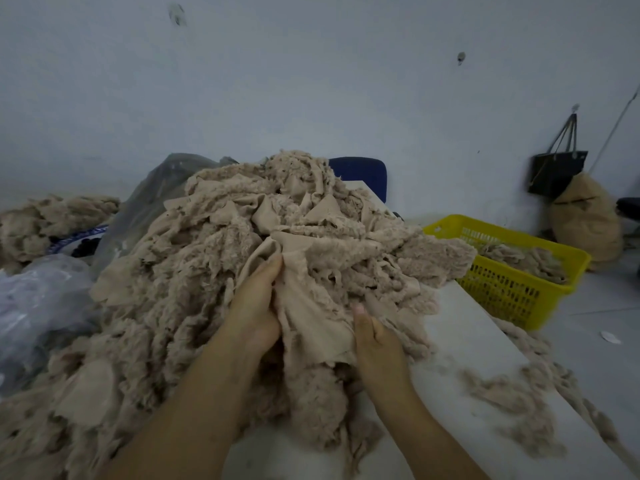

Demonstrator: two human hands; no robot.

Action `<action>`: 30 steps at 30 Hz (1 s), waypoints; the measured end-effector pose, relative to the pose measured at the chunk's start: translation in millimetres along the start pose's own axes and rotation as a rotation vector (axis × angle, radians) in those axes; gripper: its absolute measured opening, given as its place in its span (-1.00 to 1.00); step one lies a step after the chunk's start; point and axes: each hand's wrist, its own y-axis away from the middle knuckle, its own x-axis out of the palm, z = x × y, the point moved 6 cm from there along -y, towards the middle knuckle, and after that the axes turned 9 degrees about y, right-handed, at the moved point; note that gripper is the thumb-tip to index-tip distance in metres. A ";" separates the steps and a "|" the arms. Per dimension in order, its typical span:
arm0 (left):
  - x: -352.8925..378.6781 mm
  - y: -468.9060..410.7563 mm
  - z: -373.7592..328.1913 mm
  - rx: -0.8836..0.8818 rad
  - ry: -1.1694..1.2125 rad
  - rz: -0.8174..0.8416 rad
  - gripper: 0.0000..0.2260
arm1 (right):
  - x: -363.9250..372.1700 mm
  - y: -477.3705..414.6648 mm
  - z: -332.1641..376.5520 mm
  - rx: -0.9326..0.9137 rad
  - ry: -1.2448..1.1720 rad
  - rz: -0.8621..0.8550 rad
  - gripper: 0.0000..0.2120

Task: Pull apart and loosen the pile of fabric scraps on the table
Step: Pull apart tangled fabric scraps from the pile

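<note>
A big heap of beige, fuzzy fabric scraps [214, 258] covers most of the white table [467, 327]. A smooth beige piece [311, 317] lies at the heap's near side, between my hands. My left hand [254, 306] reaches into the heap, its fingers folded round the piece's left edge. My right hand [375, 341] grips the piece's right edge, thumb up along the cloth. The fingertips of both hands are buried in fabric.
A yellow plastic basket [512, 289] holding scraps stands off the table's right side. Clear plastic bags [41, 299] lie at the left, with another scrap pile [45, 220] behind them. Loose fluff [512, 403] litters the table's right part. A blue chair back [360, 174] stands behind the heap.
</note>
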 end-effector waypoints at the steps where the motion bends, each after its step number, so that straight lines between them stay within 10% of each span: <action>1: 2.5 -1.1 -0.6 -0.040 -0.001 0.027 -0.85 | 0.2 0.5 -1.4 -0.001 0.011 0.015 -0.42; 6: 18.2 6.9 16.8 -0.346 0.001 0.234 -0.88 | 11.7 5.9 -14.2 0.107 0.028 0.128 -0.47; 13: 6.1 16.7 16.4 -0.037 -0.316 0.301 -0.79 | -19.6 -9.5 -39.8 0.651 -0.843 -0.162 -0.83; 18: -7.0 15.3 1.7 0.008 -0.369 0.319 -0.75 | -37.1 -25.3 -33.3 0.498 -0.571 -0.134 -0.71; 24: -2.3 31.5 22.5 -0.130 -0.608 0.435 -0.68 | 18.5 -26.3 9.1 0.316 -0.530 0.465 -0.45; 30: -23.7 42.9 21.8 -0.267 -0.813 0.497 -0.59 | -11.5 -63.3 -0.9 0.641 -0.798 0.138 -0.67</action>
